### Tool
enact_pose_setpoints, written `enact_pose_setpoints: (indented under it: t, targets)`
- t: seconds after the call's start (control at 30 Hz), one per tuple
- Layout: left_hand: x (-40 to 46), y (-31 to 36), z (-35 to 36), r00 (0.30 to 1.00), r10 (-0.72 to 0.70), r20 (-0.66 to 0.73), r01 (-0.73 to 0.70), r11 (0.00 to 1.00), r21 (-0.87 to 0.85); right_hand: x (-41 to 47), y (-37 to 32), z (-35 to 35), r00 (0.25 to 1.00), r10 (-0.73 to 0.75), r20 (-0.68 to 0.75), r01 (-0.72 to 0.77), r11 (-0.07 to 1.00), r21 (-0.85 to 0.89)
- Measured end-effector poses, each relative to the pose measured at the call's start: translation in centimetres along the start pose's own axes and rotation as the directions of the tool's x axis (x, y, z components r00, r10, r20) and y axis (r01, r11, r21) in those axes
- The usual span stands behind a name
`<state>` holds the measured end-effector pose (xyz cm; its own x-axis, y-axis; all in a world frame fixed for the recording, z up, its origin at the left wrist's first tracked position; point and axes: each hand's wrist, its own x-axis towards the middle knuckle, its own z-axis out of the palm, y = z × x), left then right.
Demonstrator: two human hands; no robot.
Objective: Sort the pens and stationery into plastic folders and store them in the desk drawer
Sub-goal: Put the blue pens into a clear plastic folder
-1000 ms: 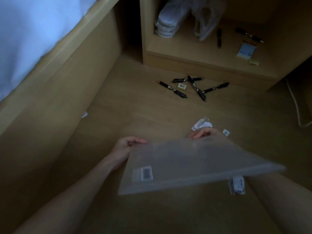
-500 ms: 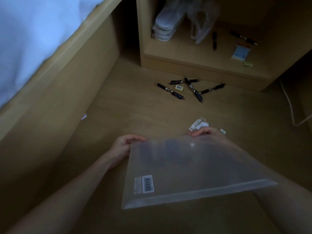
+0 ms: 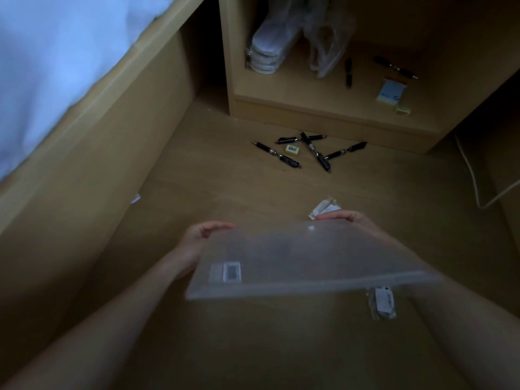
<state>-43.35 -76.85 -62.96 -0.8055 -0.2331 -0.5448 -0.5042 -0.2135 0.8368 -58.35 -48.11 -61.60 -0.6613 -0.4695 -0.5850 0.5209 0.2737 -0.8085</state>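
A translucent plastic folder (image 3: 304, 260) with a barcode sticker hangs above the wooden floor, held level between both hands. My left hand (image 3: 198, 240) grips its far left corner, fingers curled over the edge. My right hand (image 3: 347, 216) holds the far right edge, mostly hidden behind the folder. Several black pens (image 3: 309, 150) and a small yellow eraser (image 3: 292, 149) lie scattered on the floor ahead. Two more pens (image 3: 349, 72), a sticky-note pad (image 3: 391, 92) and a small yellow block (image 3: 403, 110) sit in the open cabinet shelf (image 3: 309, 91).
A bed frame (image 3: 92, 153) with white bedding runs along the left. Packed white slippers (image 3: 267, 49) and a clear bag (image 3: 326, 38) stand in the shelf. Small wrappers (image 3: 323, 205) and a plastic packet (image 3: 381, 302) lie on the floor. A white cable (image 3: 475, 187) trails at right.
The folder tipped up toward me half a second ago and has flattened again, uncovering the small packet on the floor below its near edge. Both hands keep their hold.
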Motion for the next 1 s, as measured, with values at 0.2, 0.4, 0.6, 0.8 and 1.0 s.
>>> enact_pose_setpoints:
  t: [0.2,0.4,0.6,0.8,1.0]
  targets:
    - [-0.6,-0.2,-0.1,0.999,-0.016,0.046,0.015,1.000,0.018,0.4,0.7,0.2,1.000,0.021,0.023,-0.023,0.992,0.122]
    - [-0.9,0.6,0.0,1.000,-0.025,0.015,0.024,0.999,0.046,0.6,0.3,0.1,0.999,0.006,0.038,-0.008,0.998,0.058]
    - [-0.5,2.2,1.1,0.996,0.090,-0.004,-0.089,0.992,0.091,0.1,-0.9,-1.1,0.999,-0.049,0.017,0.048,0.998,0.036]
    - [0.4,8.1,4.3,0.974,0.225,0.011,-0.225,0.970,0.090,-1.9,-7.5,-3.9,0.982,-0.165,-0.095,0.169,0.985,0.036]
    - [-5.6,19.0,7.6,0.978,0.206,-0.013,-0.205,0.977,0.058,-10.1,-18.3,-5.0,0.964,-0.191,-0.184,0.188,0.982,-0.034]
